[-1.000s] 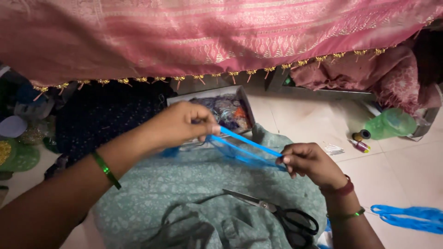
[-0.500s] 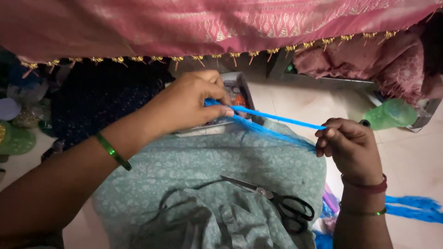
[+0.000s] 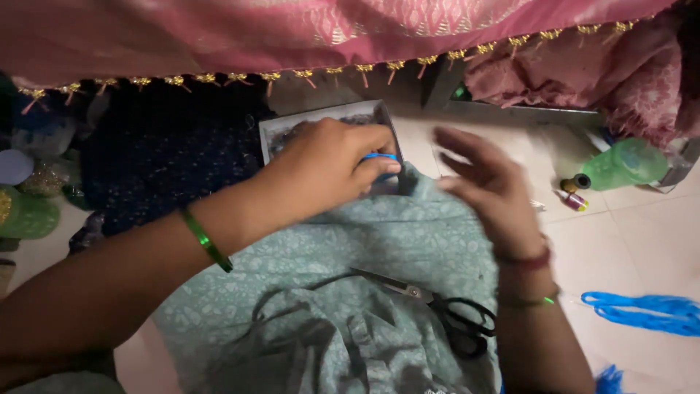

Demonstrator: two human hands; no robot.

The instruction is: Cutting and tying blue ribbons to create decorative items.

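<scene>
left hand [image 3: 328, 171] now pinching bunched bright blue thread [image 3: 380, 157] by the grey box [image 3: 271, 131], no longer stretched across. right hand [image 3: 490, 191] released, fingers spread, blurred above pale green printed cloth [image 3: 408, 241]. black-handled scissors [image 3: 437, 310] lying near right.

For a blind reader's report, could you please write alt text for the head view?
A left hand pinches blue thread over a small box, the open right hand beside it. Scissors lie on green cloth below.
</scene>
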